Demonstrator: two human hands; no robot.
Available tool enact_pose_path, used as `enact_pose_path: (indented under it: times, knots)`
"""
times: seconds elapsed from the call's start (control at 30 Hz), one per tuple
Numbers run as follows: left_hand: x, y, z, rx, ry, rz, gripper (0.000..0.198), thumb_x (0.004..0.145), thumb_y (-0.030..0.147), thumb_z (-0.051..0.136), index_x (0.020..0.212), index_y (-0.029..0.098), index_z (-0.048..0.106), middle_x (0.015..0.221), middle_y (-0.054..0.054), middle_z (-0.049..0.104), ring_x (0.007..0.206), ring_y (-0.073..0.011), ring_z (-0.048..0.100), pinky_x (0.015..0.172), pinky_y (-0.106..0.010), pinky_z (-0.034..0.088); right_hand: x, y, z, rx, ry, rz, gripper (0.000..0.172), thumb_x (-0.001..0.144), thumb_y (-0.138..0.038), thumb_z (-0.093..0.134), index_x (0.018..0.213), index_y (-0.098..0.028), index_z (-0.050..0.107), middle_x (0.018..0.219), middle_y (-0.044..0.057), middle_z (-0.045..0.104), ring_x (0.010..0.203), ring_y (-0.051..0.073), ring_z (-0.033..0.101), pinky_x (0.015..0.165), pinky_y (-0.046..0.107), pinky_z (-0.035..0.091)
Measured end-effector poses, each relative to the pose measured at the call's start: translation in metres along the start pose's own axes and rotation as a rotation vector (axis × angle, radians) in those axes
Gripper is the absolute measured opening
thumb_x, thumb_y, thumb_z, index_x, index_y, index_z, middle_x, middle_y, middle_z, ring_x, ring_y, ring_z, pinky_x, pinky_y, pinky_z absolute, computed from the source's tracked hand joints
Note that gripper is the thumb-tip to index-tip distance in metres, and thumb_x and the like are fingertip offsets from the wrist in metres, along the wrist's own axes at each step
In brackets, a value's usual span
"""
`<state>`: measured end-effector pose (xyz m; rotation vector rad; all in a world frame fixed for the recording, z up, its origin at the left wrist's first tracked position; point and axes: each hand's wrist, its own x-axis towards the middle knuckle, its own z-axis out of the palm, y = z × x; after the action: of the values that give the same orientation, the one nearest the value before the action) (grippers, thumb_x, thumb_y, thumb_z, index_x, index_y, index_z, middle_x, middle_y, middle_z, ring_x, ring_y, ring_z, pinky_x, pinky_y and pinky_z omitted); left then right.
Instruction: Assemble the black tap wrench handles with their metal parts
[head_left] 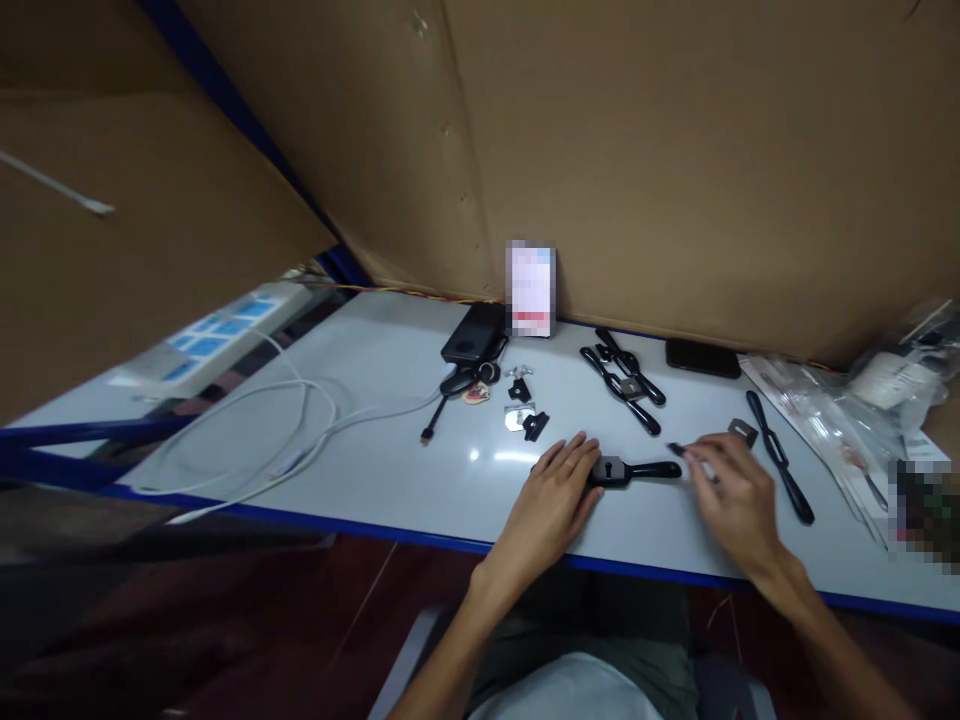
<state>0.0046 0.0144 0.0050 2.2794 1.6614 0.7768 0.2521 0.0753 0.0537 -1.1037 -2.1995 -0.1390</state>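
My left hand (553, 492) lies on the white table (390, 400) with its fingers flat over one end of a black two-handled tool (634, 471), pressing it down. My right hand (731, 492) hovers just right of that tool's free handle, fingers pinched on a small dark piece (675, 449) I cannot name. A small metal plate (742, 432) sits just beyond my right hand. Another black handled tool (780, 470) lies to its right.
Two more black tools (622, 380) lie further back, beside a phone (702, 358). Small metal and black parts (525, 418), keys (472, 385), a black box (474, 335), white cables (300, 430), a power strip (217, 335) and plastic bags (840, 420) crowd the table. Cardboard walls stand behind.
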Motion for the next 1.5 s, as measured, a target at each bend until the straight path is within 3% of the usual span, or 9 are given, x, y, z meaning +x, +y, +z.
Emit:
enact_pose_path:
  times: [0.13,0.27,0.5,0.63,0.83,0.97,1.17,1.5]
  knots:
    - [-0.001,-0.002,0.002,-0.004,0.010,0.020,0.043,0.102,0.023,0.052,0.145,0.018,0.049,0.151,-0.013,0.058,0.149,-0.0265,0.044,0.123,-0.050,0.037,0.005,-0.043,0.026,-0.071,-0.124,-0.306,0.028,0.100,-0.006,0.047,0.103,-0.016,0.073,0.089,0.008,0.072,0.084,0.021,0.063,0.071,0.033,0.049]
    - [-0.003,-0.003,0.001,-0.023,0.017,0.035,0.051,0.102,0.023,0.050,0.152,0.018,0.040,0.150,-0.013,0.058,0.149,-0.0263,0.043,0.122,-0.050,0.038,0.001,-0.050,0.040,-0.141,-0.182,-0.434,0.027,0.098,-0.006,0.049,0.110,-0.010,0.073,0.094,0.012,0.073,0.088,0.025,0.061,0.072,0.037,0.048]
    - [-0.002,-0.004,0.006,0.008,0.059,0.045,0.047,0.103,0.024,0.052,0.149,0.021,0.046,0.148,-0.011,0.060,0.146,-0.0268,0.047,0.120,-0.049,0.041,-0.013,-0.048,0.041,-0.070,-0.160,-0.328,0.034,0.099,-0.009,0.049,0.127,-0.012,0.068,0.107,0.014,0.071,0.100,0.027,0.060,0.085,0.041,0.051]
    - [-0.001,-0.006,0.008,0.040,0.062,0.058,0.045,0.103,0.025,0.054,0.147,0.021,0.048,0.149,-0.011,0.059,0.146,-0.0276,0.047,0.120,-0.050,0.041,-0.014,-0.044,0.044,0.021,-0.146,-0.194,0.038,0.099,-0.016,0.053,0.136,-0.009,0.061,0.116,0.018,0.069,0.109,0.030,0.058,0.092,0.046,0.051]
    - [-0.001,-0.010,0.009,0.013,0.064,0.059,0.044,0.101,0.028,0.058,0.144,0.021,0.051,0.148,-0.012,0.060,0.145,-0.0285,0.048,0.118,-0.051,0.042,-0.013,-0.037,0.049,0.117,-0.288,-0.077,0.042,0.097,-0.022,0.061,0.138,-0.014,0.060,0.124,0.017,0.066,0.113,0.032,0.058,0.096,0.050,0.053]
    - [0.000,-0.010,0.009,-0.003,0.069,0.057,0.044,0.101,0.024,0.058,0.144,0.022,0.051,0.146,-0.012,0.062,0.145,-0.0284,0.049,0.116,-0.050,0.044,-0.014,-0.034,0.051,0.169,-0.293,-0.018,0.038,0.095,-0.022,0.066,0.132,-0.015,0.064,0.123,0.015,0.066,0.114,0.030,0.059,0.098,0.050,0.055]
    - [0.000,-0.010,0.009,0.006,0.059,0.052,0.044,0.101,0.023,0.058,0.144,0.021,0.049,0.145,-0.013,0.062,0.145,-0.0286,0.049,0.114,-0.049,0.045,-0.014,-0.030,0.050,0.228,-0.284,-0.056,0.034,0.094,-0.019,0.069,0.127,-0.012,0.065,0.121,0.015,0.064,0.116,0.028,0.060,0.102,0.044,0.056]
    - [-0.002,-0.012,0.013,-0.022,0.081,0.045,0.050,0.101,0.021,0.057,0.149,0.022,0.045,0.146,-0.013,0.061,0.145,-0.0283,0.049,0.113,-0.049,0.046,-0.014,-0.035,0.048,0.047,-0.262,-0.156,0.018,0.099,-0.020,0.060,0.115,-0.013,0.065,0.114,0.016,0.067,0.107,0.030,0.064,0.091,0.046,0.061]
